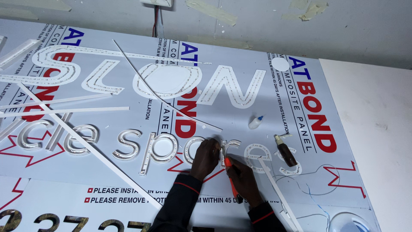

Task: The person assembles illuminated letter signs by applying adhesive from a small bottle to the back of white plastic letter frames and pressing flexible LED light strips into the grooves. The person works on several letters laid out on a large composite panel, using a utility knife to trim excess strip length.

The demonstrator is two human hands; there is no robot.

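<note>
My left hand (205, 158) presses on a white sign letter (224, 148) with a raised rim, part of a row of such letters fixed to a printed white composite panel (266, 172). My right hand (243, 179) grips an orange-handled utility knife (231, 178), its tip touching that letter just right of my left fingers. Both sleeves are dark with red trim.
A small white glue bottle (255, 123) and a brown bottle (286, 153) lie right of my hands. Long white plastic strips (86, 148) cross the panel on the left, one strip (274, 189) near my right arm. Thin wires (317, 202) trail at the lower right. Larger outline letters (165, 81) lie farther away.
</note>
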